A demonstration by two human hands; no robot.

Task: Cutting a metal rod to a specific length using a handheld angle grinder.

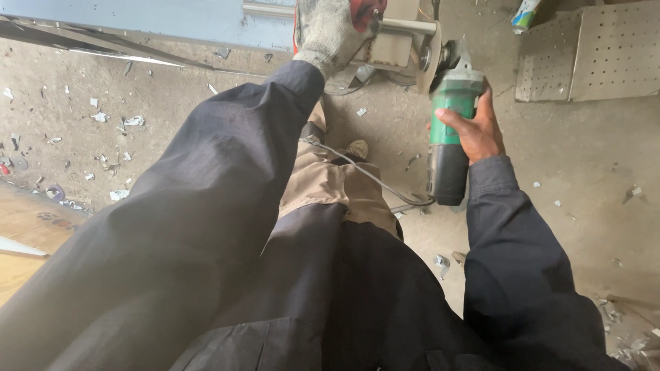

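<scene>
The bare right hand point(474, 130) is closed around the green and black body of a corded angle grinder point(447, 137), with the fingers wrapped over the green part and the thumb on the side toward the person. Above this grip, at the head of the tool, the thin round grey disc point(432, 58) stands on edge and meets the end of a pale metal bar point(405, 26). Below the grip, a thin grey cable point(364, 172) leaves the black end of the grinder and runs across the beige trouser leg point(330, 185).

The left hand point(333, 27), in a grey knitted work glove with a red patch, is closed on the same metal piece, to the left of the disc; how much of it the fingers surround I cannot tell. Beside the right hand, further right, a grey perforated metal sheet point(598, 55) lies on the dusty concrete floor point(584, 178).
</scene>
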